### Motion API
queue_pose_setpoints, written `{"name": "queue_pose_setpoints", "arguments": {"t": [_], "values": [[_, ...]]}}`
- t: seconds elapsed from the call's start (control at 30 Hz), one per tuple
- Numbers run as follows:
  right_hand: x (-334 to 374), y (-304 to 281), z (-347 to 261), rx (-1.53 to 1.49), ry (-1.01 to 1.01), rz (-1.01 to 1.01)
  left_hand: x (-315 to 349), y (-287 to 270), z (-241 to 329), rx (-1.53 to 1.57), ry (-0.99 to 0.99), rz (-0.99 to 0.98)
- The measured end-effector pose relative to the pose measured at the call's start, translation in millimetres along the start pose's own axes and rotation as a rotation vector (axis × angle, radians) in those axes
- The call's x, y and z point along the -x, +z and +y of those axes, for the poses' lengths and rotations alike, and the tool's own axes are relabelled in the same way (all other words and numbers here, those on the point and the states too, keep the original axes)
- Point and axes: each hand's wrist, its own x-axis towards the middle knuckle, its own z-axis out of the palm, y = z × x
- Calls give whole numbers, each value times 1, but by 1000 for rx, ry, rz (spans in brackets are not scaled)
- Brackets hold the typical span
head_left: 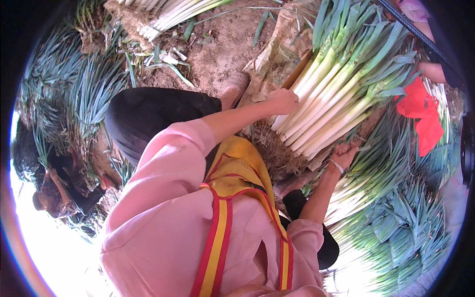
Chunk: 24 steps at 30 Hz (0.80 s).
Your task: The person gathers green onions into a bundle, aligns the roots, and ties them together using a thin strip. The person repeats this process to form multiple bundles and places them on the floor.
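A thick bundle of long green onions (329,96) lies in front of me, its white stems and root ends toward me and its green leaves pointing away. Closed in a fist, my left hand (284,102) rests against the left side of the white stems; whatever it grips is hidden. My right hand (345,154), with a pale band at the wrist, is at the right side of the bundle near the lower stems. Its fingers are curled together, and anything between them is too small to make out. A brown flat strip (299,68) shows along the bundle's left edge.
More green onions (391,222) are piled on the right, and others (89,89) at the left. Another bunch (173,15) lies on the soil (217,44) at the top. A person (64,190) works at far left; another person's arm (430,72) and red cloth (420,114) are at right.
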Motion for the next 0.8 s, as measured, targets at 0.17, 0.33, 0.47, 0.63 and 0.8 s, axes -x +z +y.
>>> {"name": "queue_pose_setpoints", "arguments": {"t": [0.17,0.33,0.47,0.63,0.8], "values": [[5,7,9,173,-88,-16,11,-12,5,191,25,95],[-5,4,-16,-43,-87,-34,-18,-21,0,428,-135,168],[-36,17,-35,24,-123,14,-28,-26,-13,226,-151,91],[-19,-3,-48,5,-115,-7,-28,-29,-29,-37,84,83],[21,-10,-40,-16,-53,-106,-25,-40,-20,158,-69,-97]]}}
